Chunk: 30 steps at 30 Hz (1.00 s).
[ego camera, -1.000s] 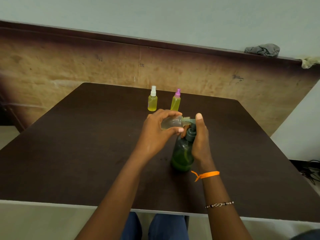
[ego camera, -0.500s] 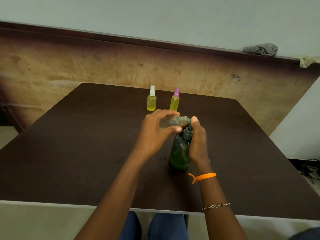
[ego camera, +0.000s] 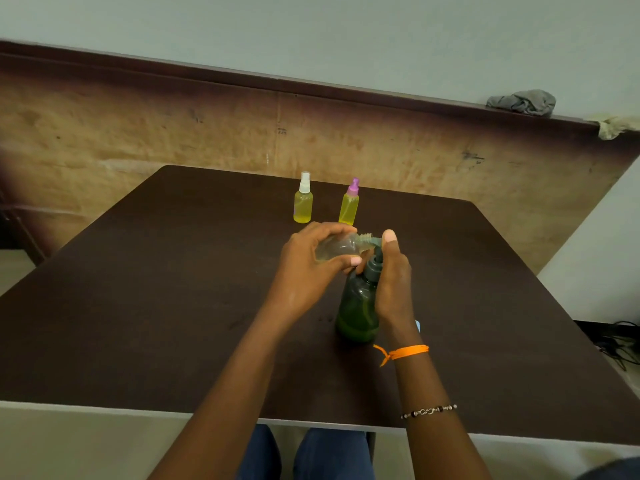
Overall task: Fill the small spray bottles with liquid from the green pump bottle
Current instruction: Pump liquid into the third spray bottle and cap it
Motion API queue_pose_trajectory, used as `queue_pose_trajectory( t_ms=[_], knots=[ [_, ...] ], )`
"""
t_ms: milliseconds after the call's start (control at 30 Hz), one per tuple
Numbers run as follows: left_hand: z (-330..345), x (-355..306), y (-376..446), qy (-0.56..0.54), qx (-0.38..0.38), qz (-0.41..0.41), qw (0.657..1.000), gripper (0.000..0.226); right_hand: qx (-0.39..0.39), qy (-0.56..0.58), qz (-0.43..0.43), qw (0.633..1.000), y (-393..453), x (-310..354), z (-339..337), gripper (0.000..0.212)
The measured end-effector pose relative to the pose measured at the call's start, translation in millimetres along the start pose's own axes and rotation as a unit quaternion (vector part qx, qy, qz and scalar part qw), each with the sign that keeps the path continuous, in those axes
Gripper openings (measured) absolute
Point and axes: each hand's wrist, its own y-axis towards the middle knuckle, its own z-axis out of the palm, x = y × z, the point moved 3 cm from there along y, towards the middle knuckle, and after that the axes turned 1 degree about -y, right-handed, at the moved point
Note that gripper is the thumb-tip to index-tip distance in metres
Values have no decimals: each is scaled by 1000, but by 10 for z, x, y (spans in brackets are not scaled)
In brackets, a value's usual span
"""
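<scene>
Green pump bottle [ego camera: 356, 306]; two yellow bottles, white cap [ego camera: 304, 181], purple cap [ego camera: 353, 187]; held bottle [ego camera: 337, 249] seemingly clear.

1. Left hand [ego camera: 311, 268] grips clear small bottle [ego camera: 337, 249] tilted, neck at pump spout; right hand [ego camera: 393, 282] holds green pump bottle [ego camera: 356, 306], thumb on pump head.
2. At 12 o'clock: white-capped spray bottle [ego camera: 303, 199]; pink-capped spray bottle [ego camera: 349, 204]; both yellow-filled, upright on dark table [ego camera: 138, 306].

Dark brown table [ego camera: 138, 306] with a pale front edge, set against a worn tan wood panel [ego camera: 173, 133] topped by a dark ledge [ego camera: 242, 72]. Pale grey-green wall [ego camera: 311, 29] above. Crumpled grey cloth [ego camera: 523, 102] on the ledge, a yellowish rag [ego camera: 614, 124] beside it. Black cables [ego camera: 620, 344], possibly on the floor, far right.
</scene>
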Motion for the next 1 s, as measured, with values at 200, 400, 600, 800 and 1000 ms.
queue_pose_trajectory(
  t_ms=[200, 400, 600, 800, 1000],
  knots=[
    [-12, -5, 9, 17, -2, 9, 1000, 39, -10, -25, 2, 1000, 11, -15, 5, 55],
    [-20, 18, 10, 38, -6, 8, 999, 40, -39, -23, 1, 999, -3, 41, 1, 51],
    [-44, -43, 24, 24, -7, 17, 1000, 38, 17, -2, 5, 1000, 21, -42, 37, 79],
    [-38, -17, 24, 53, 3, 22, 998, 40, -41, -44, -13, 998, 10, 24, 0, 59],
    [-63, -41, 35, 41, 2, 20, 999, 39, 0, 4, 11, 1000, 4, -4, 25, 70]
  ],
)
